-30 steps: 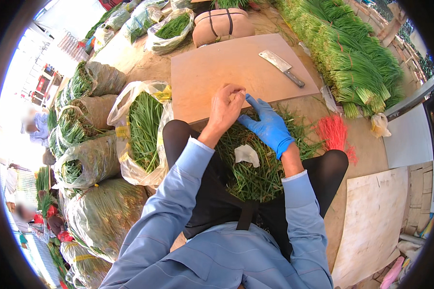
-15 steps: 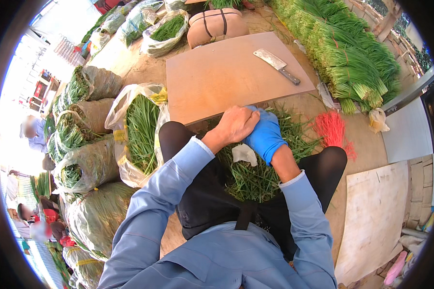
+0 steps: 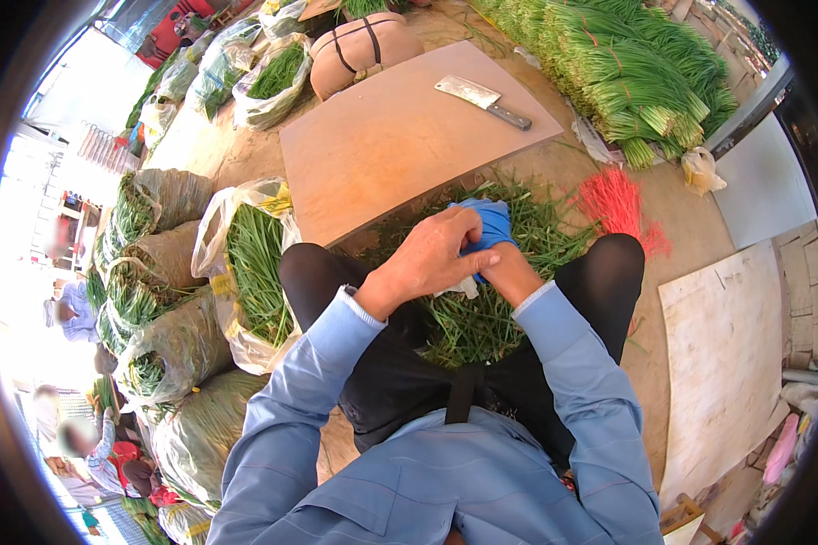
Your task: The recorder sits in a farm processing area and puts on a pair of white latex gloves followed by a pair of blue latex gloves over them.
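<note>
My bare left hand point(image 3: 433, 249) lies across my right wrist, its fingers curled over the edge of a blue glove point(image 3: 493, 220). That glove covers my right hand point(image 3: 489, 227), with its cuff bunched near the heel of the hand and bare wrist showing behind it. My right fingers are mostly hidden behind the left hand and the glove. Beneath both hands, between my knees, loose green leaves and stalks point(image 3: 482, 322) are heaped. A crumpled white scrap point(image 3: 463, 287) on the heap is partly covered by my hands.
A cleaver point(image 3: 482, 100) rests on a large brown board point(image 3: 382, 136) ahead. Red ties point(image 3: 613, 204) lie to the right, below stacked green bundles point(image 3: 623, 73). An open bag of greens point(image 3: 262, 268) and several wrapped bundles point(image 3: 177, 350) stand left. A pale panel point(image 3: 723, 354) lies right.
The glove's cuff has moved off my right wrist toward the fingers, baring more skin. My left hand has shifted onto that wrist. The whole view has turned slightly.
</note>
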Demonstrator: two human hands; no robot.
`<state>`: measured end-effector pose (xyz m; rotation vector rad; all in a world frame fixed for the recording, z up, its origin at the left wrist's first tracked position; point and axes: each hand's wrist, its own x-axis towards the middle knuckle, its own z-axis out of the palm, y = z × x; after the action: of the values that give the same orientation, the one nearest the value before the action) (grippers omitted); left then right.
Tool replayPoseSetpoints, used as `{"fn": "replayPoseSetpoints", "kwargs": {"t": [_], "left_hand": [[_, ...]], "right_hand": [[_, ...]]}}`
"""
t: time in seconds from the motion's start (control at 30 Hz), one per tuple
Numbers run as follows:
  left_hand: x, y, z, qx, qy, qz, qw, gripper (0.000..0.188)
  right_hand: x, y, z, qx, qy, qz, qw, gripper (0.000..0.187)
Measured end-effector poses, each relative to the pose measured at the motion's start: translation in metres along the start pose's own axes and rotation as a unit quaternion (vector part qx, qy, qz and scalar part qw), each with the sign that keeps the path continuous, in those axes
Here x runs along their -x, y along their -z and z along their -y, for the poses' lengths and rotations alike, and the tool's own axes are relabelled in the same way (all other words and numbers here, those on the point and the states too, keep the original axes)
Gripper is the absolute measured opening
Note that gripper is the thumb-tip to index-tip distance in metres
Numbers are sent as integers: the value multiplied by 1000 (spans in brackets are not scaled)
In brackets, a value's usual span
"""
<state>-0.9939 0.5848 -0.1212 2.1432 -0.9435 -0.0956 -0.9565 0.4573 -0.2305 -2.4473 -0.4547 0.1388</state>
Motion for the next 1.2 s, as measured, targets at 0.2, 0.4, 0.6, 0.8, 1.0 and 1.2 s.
{"fn": "replayPoseSetpoints", "kwargs": {"t": [0.2, 0.4, 0.6, 0.8, 1.0, 1.2], "left_hand": [[-12, 0, 23, -30, -32, 108, 993, 24], [-33, 13, 0, -239, 2, 294, 925, 20], [-40, -10, -12, -378, -32, 264, 887, 15], [-27, -47, -20, -348, -130, 109, 922, 14], [-11, -74, -29, -308, -176, 59, 933, 13], [-20, -71, -23, -285, -122, 91, 946, 14]], "right_hand": [[7, -84, -82, 131, 85, -45, 987, 15], [27, -80, -62, -52, 148, -120, 980, 21], [28, -56, -45, -62, 75, -63, 993, 23], [25, -27, -17, 5, -13, 8, 1000, 27], [28, 6, 17, 98, -86, 120, 984, 32], [22, -25, -17, 77, -12, -138, 987, 34]]}}
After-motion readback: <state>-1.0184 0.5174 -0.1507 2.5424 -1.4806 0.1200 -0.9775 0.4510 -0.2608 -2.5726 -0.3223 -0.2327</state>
